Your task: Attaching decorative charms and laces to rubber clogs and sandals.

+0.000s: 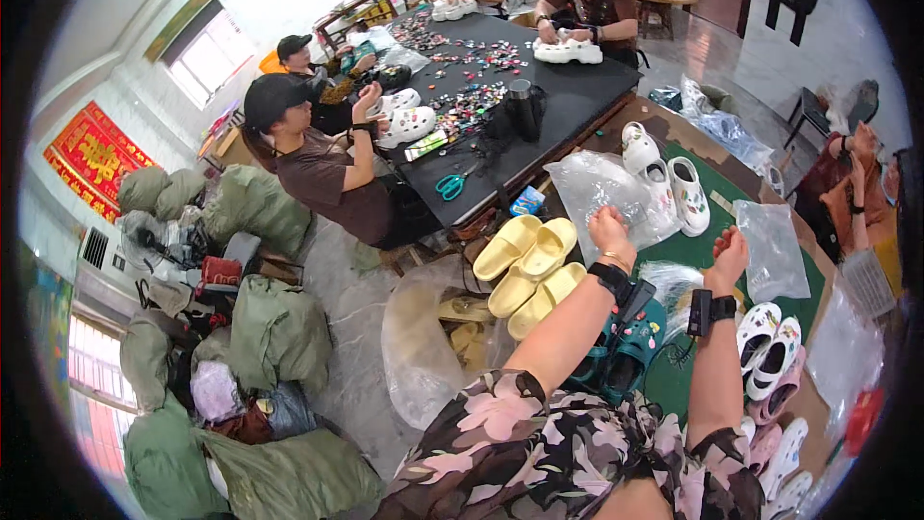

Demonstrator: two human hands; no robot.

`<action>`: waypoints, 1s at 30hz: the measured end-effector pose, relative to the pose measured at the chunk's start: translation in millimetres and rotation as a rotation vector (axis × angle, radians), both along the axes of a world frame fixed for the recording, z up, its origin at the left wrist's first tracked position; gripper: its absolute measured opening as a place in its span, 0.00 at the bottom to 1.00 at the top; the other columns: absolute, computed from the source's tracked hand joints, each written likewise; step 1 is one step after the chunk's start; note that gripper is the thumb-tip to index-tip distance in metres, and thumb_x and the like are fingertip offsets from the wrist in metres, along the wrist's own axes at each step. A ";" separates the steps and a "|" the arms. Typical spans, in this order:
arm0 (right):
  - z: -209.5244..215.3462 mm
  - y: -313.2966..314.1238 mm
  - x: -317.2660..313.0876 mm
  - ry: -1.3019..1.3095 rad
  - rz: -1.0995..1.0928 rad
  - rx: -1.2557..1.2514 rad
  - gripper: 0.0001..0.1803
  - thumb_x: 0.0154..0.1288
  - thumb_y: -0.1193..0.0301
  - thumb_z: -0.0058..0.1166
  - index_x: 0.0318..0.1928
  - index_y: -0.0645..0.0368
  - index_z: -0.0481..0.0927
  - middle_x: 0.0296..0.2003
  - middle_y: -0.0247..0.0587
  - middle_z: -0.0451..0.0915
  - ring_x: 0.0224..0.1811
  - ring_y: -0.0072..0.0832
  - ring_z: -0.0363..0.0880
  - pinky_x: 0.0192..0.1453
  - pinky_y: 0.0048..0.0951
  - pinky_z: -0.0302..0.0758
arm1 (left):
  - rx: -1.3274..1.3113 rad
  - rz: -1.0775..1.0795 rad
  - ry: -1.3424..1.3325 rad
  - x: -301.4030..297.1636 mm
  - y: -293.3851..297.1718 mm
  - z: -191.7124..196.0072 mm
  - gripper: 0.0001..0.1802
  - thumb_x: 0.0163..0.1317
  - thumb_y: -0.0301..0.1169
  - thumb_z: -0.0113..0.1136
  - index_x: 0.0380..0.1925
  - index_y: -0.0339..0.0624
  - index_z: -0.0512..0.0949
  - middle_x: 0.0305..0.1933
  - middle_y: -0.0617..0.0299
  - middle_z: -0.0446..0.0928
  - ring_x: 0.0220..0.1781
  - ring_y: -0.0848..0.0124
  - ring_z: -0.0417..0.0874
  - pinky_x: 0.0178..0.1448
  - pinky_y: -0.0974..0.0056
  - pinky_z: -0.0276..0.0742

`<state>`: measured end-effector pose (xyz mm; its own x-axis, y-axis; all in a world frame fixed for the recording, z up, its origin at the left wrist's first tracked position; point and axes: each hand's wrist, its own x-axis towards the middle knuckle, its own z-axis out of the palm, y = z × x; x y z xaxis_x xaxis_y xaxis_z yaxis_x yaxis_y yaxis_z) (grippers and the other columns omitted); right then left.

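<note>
"Clear plastic bag (602,195) first: where is it?"

"On the green table mat (693,248), right in front of the person. The left hand (612,231) is closed on its near edge, fingers curled into the film. It looks flat; I cannot tell if anything is inside."

"And the right hand (729,252)?"

"Raised beside a second clear bag (773,248), fingers bent; whether it actually grips that film I cannot tell. That bag also lies flat on the mat."

"What sits near the bags?"

"White clogs (664,178) with small charms stand just behind the first bag, touching its far edge. Yellow slides (527,265) are piled at the table's left edge, above a large clear sack (423,347) on the floor that holds more yellow footwear. Teal clogs (626,351) lie under the left forearm, and white and pink clogs (770,356) line the right side."

"Anyone else?"

"Other people sit around a black table (577,91) strewn with small colourful charms, each handling white clogs. Green sacks (274,332), tied and full, are stacked on the floor at left."
</note>
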<state>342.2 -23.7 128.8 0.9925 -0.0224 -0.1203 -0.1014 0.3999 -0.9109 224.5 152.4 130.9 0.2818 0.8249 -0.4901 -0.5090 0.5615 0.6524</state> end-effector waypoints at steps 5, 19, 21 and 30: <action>-10.9 -2.1 -3.1 0.010 0.011 -0.046 0.11 0.71 0.62 0.48 0.43 0.55 0.78 0.31 0.28 0.78 0.27 0.16 0.72 0.29 0.17 0.66 | -0.095 0.048 -0.035 -2.6 -2.5 3.9 0.05 0.64 0.35 0.50 0.35 0.48 0.71 0.28 0.70 0.71 0.28 0.77 0.71 0.30 0.68 0.64; -9.7 8.0 -14.2 0.063 0.066 -0.071 0.11 0.71 0.61 0.48 0.44 0.53 0.78 0.32 0.25 0.79 0.28 0.14 0.73 0.30 0.17 0.66 | -0.081 -0.007 -0.007 2.0 -0.3 -21.6 0.08 0.64 0.38 0.51 0.41 0.51 0.72 0.35 0.70 0.75 0.35 0.76 0.75 0.36 0.67 0.69; -11.9 4.0 -13.0 0.064 0.069 -0.070 0.11 0.71 0.61 0.48 0.44 0.53 0.78 0.32 0.25 0.79 0.28 0.14 0.73 0.30 0.17 0.66 | -0.099 -0.014 -0.028 2.6 -3.5 -16.9 0.08 0.64 0.37 0.51 0.41 0.51 0.72 0.34 0.70 0.75 0.35 0.76 0.74 0.35 0.67 0.69; -9.0 5.3 -19.4 0.061 0.083 -0.097 0.11 0.71 0.61 0.48 0.44 0.52 0.78 0.32 0.25 0.78 0.29 0.15 0.73 0.31 0.18 0.67 | -0.125 -0.055 0.011 -0.9 -2.7 -10.7 0.10 0.64 0.36 0.49 0.44 0.49 0.71 0.36 0.67 0.74 0.35 0.75 0.74 0.35 0.66 0.68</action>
